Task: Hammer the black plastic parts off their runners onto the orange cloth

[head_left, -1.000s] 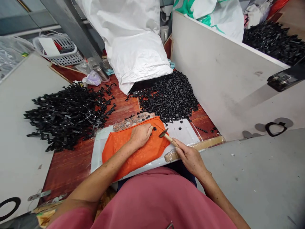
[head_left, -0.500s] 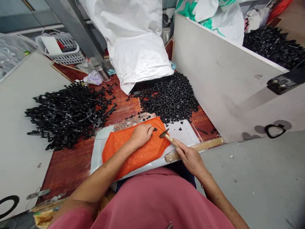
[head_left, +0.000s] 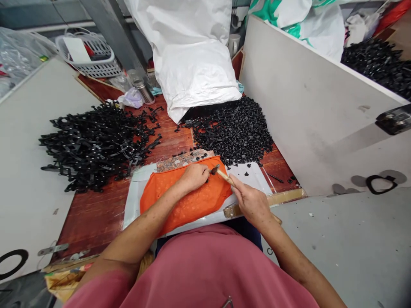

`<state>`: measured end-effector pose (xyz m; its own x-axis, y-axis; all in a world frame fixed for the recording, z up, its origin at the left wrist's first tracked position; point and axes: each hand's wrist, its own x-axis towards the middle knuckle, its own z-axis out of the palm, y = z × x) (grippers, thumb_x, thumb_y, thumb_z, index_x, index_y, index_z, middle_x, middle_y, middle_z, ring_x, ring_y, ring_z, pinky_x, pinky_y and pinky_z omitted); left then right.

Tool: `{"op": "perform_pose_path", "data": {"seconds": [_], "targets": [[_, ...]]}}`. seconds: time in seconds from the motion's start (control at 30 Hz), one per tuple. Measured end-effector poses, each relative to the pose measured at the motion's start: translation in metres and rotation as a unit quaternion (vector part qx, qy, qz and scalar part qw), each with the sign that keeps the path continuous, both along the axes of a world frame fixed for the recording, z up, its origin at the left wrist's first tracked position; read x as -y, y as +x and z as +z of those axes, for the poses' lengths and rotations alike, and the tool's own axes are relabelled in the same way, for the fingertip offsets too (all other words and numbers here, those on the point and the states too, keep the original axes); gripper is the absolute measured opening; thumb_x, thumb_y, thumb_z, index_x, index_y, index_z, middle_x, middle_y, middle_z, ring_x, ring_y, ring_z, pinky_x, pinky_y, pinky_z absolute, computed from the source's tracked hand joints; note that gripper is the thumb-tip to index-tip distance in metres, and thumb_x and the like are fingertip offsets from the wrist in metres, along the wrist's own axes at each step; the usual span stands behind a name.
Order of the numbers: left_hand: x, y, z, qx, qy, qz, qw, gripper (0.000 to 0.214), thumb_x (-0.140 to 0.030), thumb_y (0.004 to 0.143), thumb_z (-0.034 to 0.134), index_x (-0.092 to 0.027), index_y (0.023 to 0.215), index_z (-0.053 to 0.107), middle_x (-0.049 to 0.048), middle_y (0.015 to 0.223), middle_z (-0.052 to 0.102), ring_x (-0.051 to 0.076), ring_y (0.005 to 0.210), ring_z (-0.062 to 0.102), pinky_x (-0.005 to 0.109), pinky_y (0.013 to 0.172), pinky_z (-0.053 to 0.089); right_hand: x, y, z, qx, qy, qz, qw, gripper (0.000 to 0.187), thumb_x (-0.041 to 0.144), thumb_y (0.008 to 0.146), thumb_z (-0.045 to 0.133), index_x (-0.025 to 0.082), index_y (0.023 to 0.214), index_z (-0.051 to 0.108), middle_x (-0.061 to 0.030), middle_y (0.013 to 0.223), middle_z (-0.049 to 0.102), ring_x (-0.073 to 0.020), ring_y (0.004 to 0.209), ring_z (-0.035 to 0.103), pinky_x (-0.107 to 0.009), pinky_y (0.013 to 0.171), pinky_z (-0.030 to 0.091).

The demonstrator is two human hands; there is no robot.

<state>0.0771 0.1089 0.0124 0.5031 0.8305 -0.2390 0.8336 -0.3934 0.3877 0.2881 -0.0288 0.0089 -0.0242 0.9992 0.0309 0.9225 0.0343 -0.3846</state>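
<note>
My left hand (head_left: 193,177) rests curled on an orange cloth (head_left: 186,197), pinching a small black part at its fingertips. My right hand (head_left: 251,204) grips the wooden handle of a small hammer (head_left: 220,172). The hammer's dark head is down at the part, right beside my left fingertips. The cloth lies over a white board (head_left: 133,201) across my lap. A few loose black parts (head_left: 246,173) sit on the white board to the right of the hammer.
A pile of small black caps (head_left: 234,132) lies just beyond the board. A heap of long black strips (head_left: 96,143) is at the left. A white sack (head_left: 192,55) stands behind, white panels (head_left: 305,107) at both sides, a basket (head_left: 88,55) far left.
The hammer head has come down and left from its raised spot to the part at my left fingertips. The view has shifted slightly right.
</note>
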Motion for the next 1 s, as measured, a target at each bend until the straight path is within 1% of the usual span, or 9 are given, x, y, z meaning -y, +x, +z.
{"op": "perform_pose_path", "data": {"seconds": [0.07,0.17,0.3,0.47,0.6,0.7,0.83,0.9,1.0], "targets": [[0.000,0.000,0.001,0.003,-0.004,0.004,1.000,0.037,-0.023,0.097,0.042,-0.018,0.075,0.072,0.0063,0.076,0.074,0.019,0.071,0.064,0.030,0.070,0.043,-0.001,0.000,-0.002,-0.003,0.007,0.001,1.000,0.051,0.034,0.108,0.042,0.034,0.159,0.044,-0.0050,0.115,0.079,-0.0225,0.095,0.076,-0.032,0.081,0.059],[0.002,0.001,0.002,0.009,0.000,0.007,1.000,0.039,-0.025,0.098,0.042,-0.018,0.075,0.072,0.0072,0.076,0.074,0.020,0.071,0.064,0.030,0.071,0.044,-0.001,0.000,-0.001,-0.017,0.044,-0.015,0.999,0.053,0.034,0.109,0.039,0.032,0.162,0.039,-0.0066,0.120,0.077,-0.0215,0.097,0.075,-0.031,0.084,0.058],[0.003,0.001,0.001,0.006,0.003,-0.001,1.000,0.038,-0.022,0.097,0.042,-0.019,0.074,0.072,0.0070,0.077,0.075,0.021,0.074,0.066,0.031,0.073,0.045,-0.002,-0.002,-0.002,0.054,-0.010,0.000,0.999,0.053,0.034,0.107,0.041,0.033,0.160,0.043,-0.0061,0.103,0.080,-0.0230,0.082,0.075,-0.032,0.074,0.058],[0.003,0.000,-0.001,0.011,-0.004,0.005,1.000,0.039,-0.024,0.098,0.041,-0.018,0.078,0.073,0.0094,0.080,0.075,0.023,0.076,0.068,0.033,0.076,0.046,-0.003,-0.003,-0.003,0.048,0.026,-0.008,0.998,0.053,0.034,0.109,0.036,0.030,0.162,0.039,-0.0081,0.113,0.079,-0.0229,0.089,0.075,-0.032,0.078,0.057],[0.005,0.002,-0.002,0.000,0.008,-0.004,1.000,0.036,-0.022,0.097,0.041,-0.018,0.078,0.072,0.0093,0.081,0.075,0.023,0.078,0.068,0.033,0.077,0.047,-0.003,-0.004,-0.005,0.069,-0.006,0.006,0.998,0.053,0.033,0.108,0.041,0.031,0.160,0.042,-0.0057,0.102,0.080,-0.0217,0.080,0.075,-0.030,0.071,0.056],[0.006,0.001,-0.005,0.008,0.011,-0.002,1.000,0.037,-0.025,0.098,0.040,-0.018,0.079,0.071,0.0082,0.079,0.074,0.022,0.077,0.067,0.031,0.076,0.047,-0.004,-0.005,-0.008,0.070,0.008,0.007,0.997,0.053,0.033,0.107,0.043,0.032,0.161,0.040,-0.0053,0.103,0.080,-0.0208,0.081,0.075,-0.029,0.070,0.055],[-0.004,-0.011,-0.005,0.054,-0.029,-0.036,0.997,0.039,-0.027,0.099,0.038,-0.017,0.080,0.070,0.0057,0.078,0.073,0.019,0.075,0.065,0.028,0.078,0.048,-0.006,-0.005,-0.011,0.073,-0.015,-0.001,0.997,0.053,0.032,0.107,0.046,0.033,0.159,0.044,-0.0043,0.101,0.081,-0.0218,0.079,0.075,-0.029,0.067,0.054],[-0.013,-0.024,-0.001,0.094,-0.058,-0.057,0.992,0.039,-0.030,0.100,0.038,-0.017,0.088,0.073,0.0059,0.088,0.076,0.020,0.083,0.068,0.029,0.084,0.051,-0.007,-0.004,-0.012,0.070,-0.026,-0.008,0.997,0.051,0.033,0.107,0.046,0.033,0.158,0.046,-0.0040,0.098,0.081,-0.0223,0.079,0.076,-0.029,0.066,0.053],[-0.025,-0.045,0.009,0.149,-0.050,-0.049,0.986,0.040,-0.033,0.099,0.041,-0.017,0.117,0.073,0.0078,0.120,0.076,0.023,0.110,0.068,0.032,0.099,0.050,-0.009,-0.001,-0.012,0.071,-0.026,-0.006,0.997,0.051,0.035,0.107,0.045,0.034,0.158,0.046,-0.0040,0.098,0.082,-0.0228,0.078,0.076,-0.030,0.064,0.052]]}}
